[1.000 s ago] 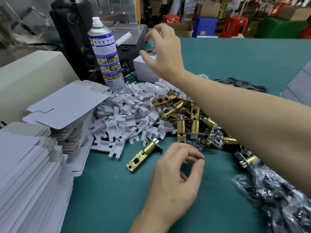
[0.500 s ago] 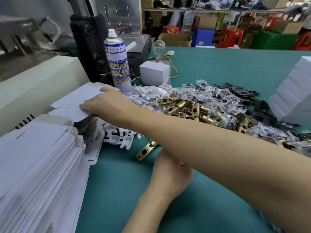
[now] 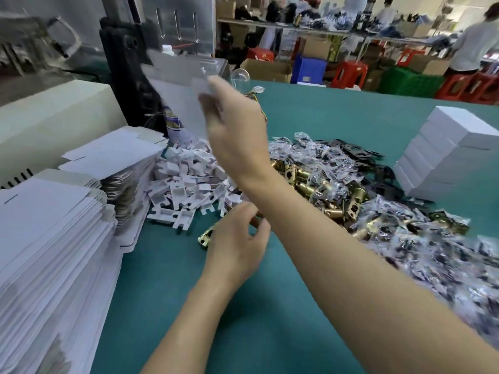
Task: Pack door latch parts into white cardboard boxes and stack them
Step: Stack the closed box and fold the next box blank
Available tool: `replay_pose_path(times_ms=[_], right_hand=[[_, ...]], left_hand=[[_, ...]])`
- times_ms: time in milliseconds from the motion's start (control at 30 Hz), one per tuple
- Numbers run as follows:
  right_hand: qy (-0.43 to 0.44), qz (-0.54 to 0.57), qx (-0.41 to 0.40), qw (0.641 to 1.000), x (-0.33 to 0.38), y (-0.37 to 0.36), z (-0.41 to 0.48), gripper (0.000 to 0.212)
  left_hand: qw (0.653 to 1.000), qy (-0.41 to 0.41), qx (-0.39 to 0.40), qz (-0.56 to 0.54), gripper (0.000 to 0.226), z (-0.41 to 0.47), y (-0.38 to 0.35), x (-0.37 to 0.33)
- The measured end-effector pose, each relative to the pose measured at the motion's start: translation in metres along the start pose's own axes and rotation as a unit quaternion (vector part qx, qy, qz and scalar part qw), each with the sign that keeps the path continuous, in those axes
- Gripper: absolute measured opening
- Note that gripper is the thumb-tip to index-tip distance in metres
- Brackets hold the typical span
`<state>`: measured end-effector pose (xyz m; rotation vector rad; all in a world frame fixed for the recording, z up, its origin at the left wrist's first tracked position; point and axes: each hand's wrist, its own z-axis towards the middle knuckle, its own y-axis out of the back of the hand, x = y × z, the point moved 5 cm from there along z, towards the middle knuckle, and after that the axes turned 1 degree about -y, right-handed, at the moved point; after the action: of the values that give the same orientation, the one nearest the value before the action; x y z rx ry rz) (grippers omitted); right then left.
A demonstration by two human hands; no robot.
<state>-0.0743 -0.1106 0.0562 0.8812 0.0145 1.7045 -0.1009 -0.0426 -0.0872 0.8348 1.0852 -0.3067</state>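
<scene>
- The right hand (image 3: pixel 237 136) pinches a flat white box blank (image 3: pixel 178 90) by its lower corner and holds it in the air above the pile of white plastic inserts (image 3: pixel 189 179). The sheet is blurred, so its creases are hard to read.
- The left hand (image 3: pixel 237 241) hangs low over the tabletop (image 3: pixel 189 306) with its fingers curled around one loose brass latch (image 3: pixel 204 237). Whether it actually grips the latch I cannot tell; only the latch's end shows beside the hand.
- The step in hand looks like erecting a box. That probably needs both hands on the blank, so the left should be free of the latch before it reaches for the card.
- Bring the blank down over bare tabletop, well away from the brass latch pile (image 3: pixel 310 182) and the bagged parts (image 3: pixel 405 238), so that its flaps do not snag.
- Fold along the scored lines rather than forcing the panel; thin card will likely kink.
- Finished boxes (image 3: pixel 445 155) stand stacked at far right, and more flat blanks (image 3: pixel 108 155) lie at left.
</scene>
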Motion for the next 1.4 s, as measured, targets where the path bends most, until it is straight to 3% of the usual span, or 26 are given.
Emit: replay_pose_path(times_ms=[67, 133, 233, 300, 367, 467, 533, 733, 833, 900, 967, 1033, 1100, 1233, 1400], right_hand=[[-0.074, 0.137, -0.075, 0.985, -0.012, 0.046, -0.011, 0.011], [-0.145, 0.246, -0.111, 0.952, -0.030, 0.084, -0.030, 0.018], [-0.277, 0.315, -0.104, 0.902, -0.059, 0.117, -0.069, 0.026], [-0.364, 0.271, -0.047, 0.890, -0.078, 0.118, -0.102, 0.029], [-0.440, 0.273, 0.018, 0.855, -0.090, 0.106, -0.136, 0.030], [-0.512, 0.344, 0.056, 0.785, -0.091, 0.085, -0.171, 0.027], [-0.516, 0.376, 0.064, 0.767, -0.089, 0.075, -0.181, 0.025], [-0.511, 0.374, 0.038, 0.773, -0.090, 0.066, -0.194, 0.025], [-0.510, 0.346, -0.005, 0.788, -0.097, 0.076, -0.191, 0.025], [-0.495, 0.338, -0.021, 0.800, -0.100, 0.081, -0.189, 0.026], [-0.485, 0.353, -0.029, 0.800, -0.101, 0.083, -0.188, 0.027], [-0.482, 0.380, -0.032, 0.789, -0.101, 0.083, -0.187, 0.025], [-0.478, 0.394, -0.025, 0.785, -0.100, 0.083, -0.187, 0.024], [-0.468, 0.400, 0.013, 0.788, -0.092, 0.076, -0.187, 0.025], [-0.458, 0.377, 0.046, 0.804, -0.082, 0.067, -0.190, 0.026]], left_hand=[[0.998, -0.001, -0.064, -0.014, 0.048, 0.003, 0.012, 0.004], [0.992, 0.033, -0.122, -0.014, 0.038, 0.006, 0.021, 0.014], [0.976, 0.066, -0.159, -0.131, 0.033, 0.011, 0.026, 0.023], [0.957, 0.053, -0.127, -0.256, 0.027, 0.013, 0.023, 0.014], [0.940, 0.029, -0.063, -0.333, 0.018, 0.011, 0.014, 0.000], [0.938, 0.014, 0.025, -0.347, 0.036, 0.002, -0.004, -0.014], [0.943, 0.004, 0.043, -0.330, 0.030, -0.003, -0.012, -0.017], [0.940, 0.028, 0.017, -0.338, 0.023, -0.006, -0.014, -0.018], [0.946, 0.014, -0.048, -0.319, 0.030, -0.005, -0.006, -0.014], [0.971, -0.028, -0.074, -0.226, 0.025, -0.003, 0.003, -0.013], [0.992, -0.106, -0.062, -0.022, 0.027, 0.000, 0.008, -0.015], [0.977, -0.165, -0.059, 0.125, 0.035, -0.001, 0.004, -0.013], [0.962, -0.192, -0.068, 0.183, 0.035, -0.003, -0.002, -0.014], [0.965, -0.191, -0.070, 0.168, 0.031, -0.005, -0.008, -0.014], [0.984, -0.128, -0.090, 0.087, 0.041, -0.002, -0.004, -0.008]])
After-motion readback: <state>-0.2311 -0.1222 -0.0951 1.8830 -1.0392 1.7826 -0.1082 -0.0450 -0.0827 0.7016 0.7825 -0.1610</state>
